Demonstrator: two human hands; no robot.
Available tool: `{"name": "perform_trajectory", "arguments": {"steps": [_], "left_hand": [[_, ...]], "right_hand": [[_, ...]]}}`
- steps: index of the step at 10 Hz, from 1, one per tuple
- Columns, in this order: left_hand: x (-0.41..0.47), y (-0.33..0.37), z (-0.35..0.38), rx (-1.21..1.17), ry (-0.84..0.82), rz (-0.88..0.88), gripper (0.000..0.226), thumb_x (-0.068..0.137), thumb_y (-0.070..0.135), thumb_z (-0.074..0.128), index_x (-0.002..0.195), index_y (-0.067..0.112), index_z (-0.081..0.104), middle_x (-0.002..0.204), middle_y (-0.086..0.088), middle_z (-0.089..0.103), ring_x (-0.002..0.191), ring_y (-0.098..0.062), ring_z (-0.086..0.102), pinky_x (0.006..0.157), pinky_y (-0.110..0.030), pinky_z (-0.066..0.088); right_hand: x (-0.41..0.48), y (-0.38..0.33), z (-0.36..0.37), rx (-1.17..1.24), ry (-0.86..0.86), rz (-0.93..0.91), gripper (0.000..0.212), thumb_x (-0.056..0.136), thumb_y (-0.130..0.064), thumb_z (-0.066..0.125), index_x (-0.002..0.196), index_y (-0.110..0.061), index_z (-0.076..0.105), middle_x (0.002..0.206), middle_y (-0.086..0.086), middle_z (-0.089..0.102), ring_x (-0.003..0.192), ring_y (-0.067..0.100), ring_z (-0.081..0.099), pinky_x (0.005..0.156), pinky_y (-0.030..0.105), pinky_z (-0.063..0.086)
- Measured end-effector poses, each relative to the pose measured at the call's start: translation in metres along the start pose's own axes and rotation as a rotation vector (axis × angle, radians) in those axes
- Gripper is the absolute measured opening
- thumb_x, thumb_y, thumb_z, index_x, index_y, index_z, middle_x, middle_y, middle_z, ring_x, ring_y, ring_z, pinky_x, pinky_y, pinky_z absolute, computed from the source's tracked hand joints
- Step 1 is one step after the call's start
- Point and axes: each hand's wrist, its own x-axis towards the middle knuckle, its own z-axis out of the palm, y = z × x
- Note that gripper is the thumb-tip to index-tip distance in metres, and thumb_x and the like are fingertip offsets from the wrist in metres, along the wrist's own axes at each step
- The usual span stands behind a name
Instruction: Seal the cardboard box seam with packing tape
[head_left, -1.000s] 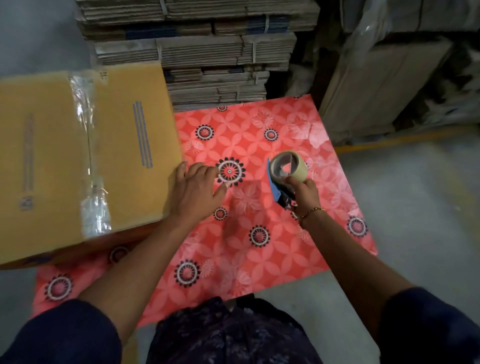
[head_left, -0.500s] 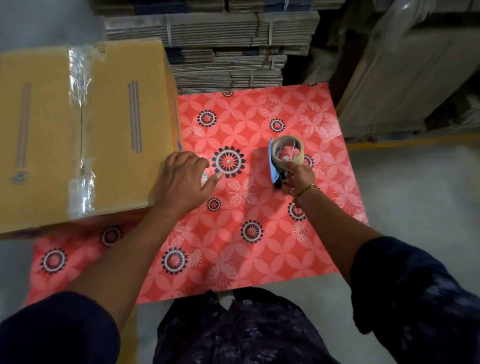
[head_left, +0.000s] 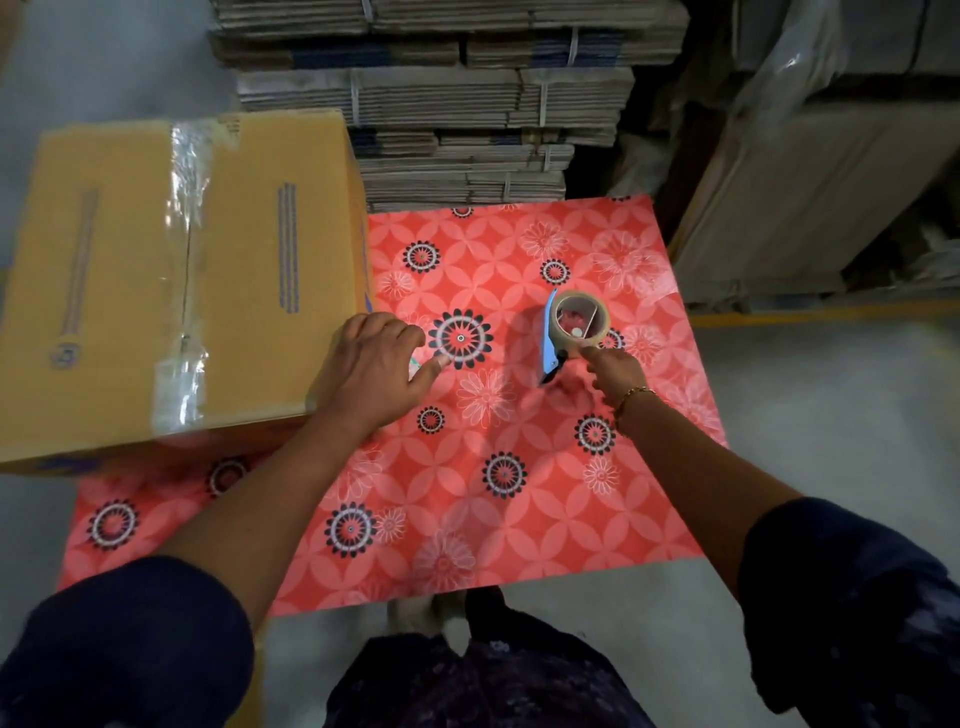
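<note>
Taped cardboard box (head_left: 171, 280) beside left hand (head_left: 371, 371); tape dispenser (head_left: 569, 327) on table (head_left: 519, 519)

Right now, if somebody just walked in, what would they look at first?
Probably the bright red flowered table cover filling the middle. Next, the big cardboard box at the left with shiny clear tape down its middle seam, the left hand at its near corner. Then the tape dispenser standing on the cover, the right hand touching it.
</note>
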Motion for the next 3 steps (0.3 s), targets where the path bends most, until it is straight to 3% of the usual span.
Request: {"name": "perform_trajectory", "arguments": {"steps": [1,2,3], "left_hand": [[-0.002,0.0,-0.004,-0.04,-0.002,0.007,0.047,0.094,0.057,0.045,0.109,0.018,0.066,0.112,-0.002,0.068,0.115,-0.027,0.059,0.099,-0.045,0.041],[-0.003,-0.002,-0.016,-0.122,0.048,0.003,0.039,0.086,0.048,0.055,0.108,0.019,0.067,0.114,-0.002,0.067,0.117,-0.03,0.059,0.095,-0.045,0.043],[0.0,0.001,-0.044,-0.159,0.164,0.029,0.039,0.083,0.043,0.056,0.112,0.018,0.066,0.12,-0.003,0.065,0.121,-0.03,0.058,0.097,-0.045,0.041]], "right_hand": [[-0.024,-0.012,-0.013,-0.172,0.018,-0.149,0.046,0.089,-0.036,0.067,0.124,-0.006,0.063,0.125,0.015,0.065,0.108,0.03,0.06,0.093,0.04,0.047],[-0.054,-0.03,-0.024,-0.285,0.016,-0.344,0.044,0.09,-0.036,0.067,0.125,-0.009,0.061,0.12,0.013,0.066,0.111,0.033,0.061,0.088,0.037,0.047],[-0.085,-0.059,-0.03,-0.365,0.038,-0.547,0.048,0.091,-0.033,0.067,0.131,-0.008,0.059,0.13,0.014,0.062,0.118,0.033,0.059,0.096,0.039,0.047]]}}
